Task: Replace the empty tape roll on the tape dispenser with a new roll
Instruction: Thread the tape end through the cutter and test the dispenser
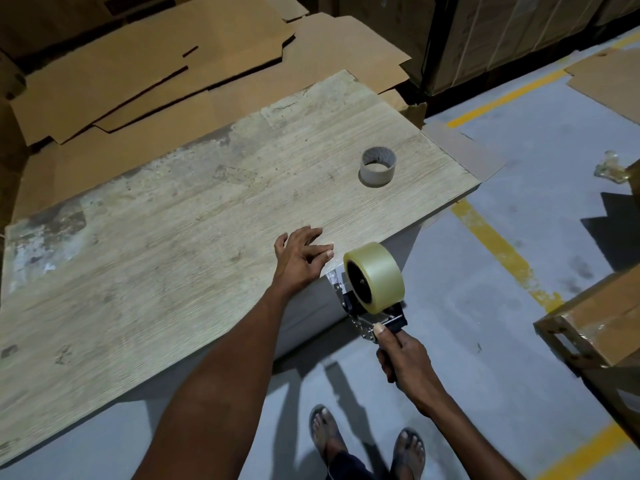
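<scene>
Head view: the right hand [403,358] grasps the handle of the tape dispenser [363,320], held just off the near edge of the table [173,237], with the new roll [379,277] seated on it. The left hand [301,258] rests released on that edge, fingers loose, just beside the roll. The empty core [377,167] stands near the table's far right corner, well apart from both hands.

Pale yellowish translucent tape roll [375,277], grey-brown cardboard core [377,167], weathered wood-grain tabletop [194,216], yellow-striped grey floor [491,306].
</scene>
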`<move>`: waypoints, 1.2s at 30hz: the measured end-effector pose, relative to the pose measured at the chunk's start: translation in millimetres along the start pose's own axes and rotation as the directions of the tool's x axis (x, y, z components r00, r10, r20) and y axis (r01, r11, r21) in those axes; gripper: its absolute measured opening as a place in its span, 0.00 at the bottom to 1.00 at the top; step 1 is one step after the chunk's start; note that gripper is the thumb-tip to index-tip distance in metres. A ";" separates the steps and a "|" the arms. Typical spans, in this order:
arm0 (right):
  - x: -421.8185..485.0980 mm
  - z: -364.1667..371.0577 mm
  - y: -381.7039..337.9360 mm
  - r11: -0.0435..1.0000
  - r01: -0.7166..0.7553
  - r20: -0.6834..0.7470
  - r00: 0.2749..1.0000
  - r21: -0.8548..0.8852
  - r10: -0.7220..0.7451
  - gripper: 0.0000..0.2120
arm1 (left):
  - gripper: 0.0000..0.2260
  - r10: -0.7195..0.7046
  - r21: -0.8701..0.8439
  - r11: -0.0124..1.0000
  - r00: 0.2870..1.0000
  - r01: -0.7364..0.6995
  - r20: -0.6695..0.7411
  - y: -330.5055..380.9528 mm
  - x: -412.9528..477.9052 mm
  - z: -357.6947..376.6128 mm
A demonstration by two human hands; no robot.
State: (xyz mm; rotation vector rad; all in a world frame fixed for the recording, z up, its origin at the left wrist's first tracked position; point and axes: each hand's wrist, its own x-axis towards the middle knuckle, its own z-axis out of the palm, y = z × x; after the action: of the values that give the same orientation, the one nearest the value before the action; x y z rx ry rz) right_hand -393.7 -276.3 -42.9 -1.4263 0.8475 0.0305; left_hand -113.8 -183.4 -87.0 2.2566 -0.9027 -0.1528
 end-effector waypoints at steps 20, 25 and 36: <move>19.9 15.4 11.3 0.994 -0.108 -0.001 0.994 -0.006 0.108 0.27 | 0.11 -0.040 0.005 0.999 0.984 0.040 0.174 1.8 11.5 -17.5; 36.1 28.0 23.8 0.995 -0.092 0.010 0.996 0.041 0.092 0.27 | 0.07 0.035 -0.002 0.999 0.993 -0.035 0.109 -1.4 6.6 -12.7; 56.2 49.4 30.7 0.974 -0.122 0.027 0.993 0.193 0.119 0.26 | 0.08 0.052 0.064 0.996 0.991 -0.060 0.120 0.3 7.1 -11.5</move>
State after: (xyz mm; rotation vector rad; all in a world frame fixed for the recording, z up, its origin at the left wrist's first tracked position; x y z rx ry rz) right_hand -344.5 -253.3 -102.8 -1.1893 0.8987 0.0498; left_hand -104.7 -181.7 -77.1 2.3014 -1.0472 -0.2363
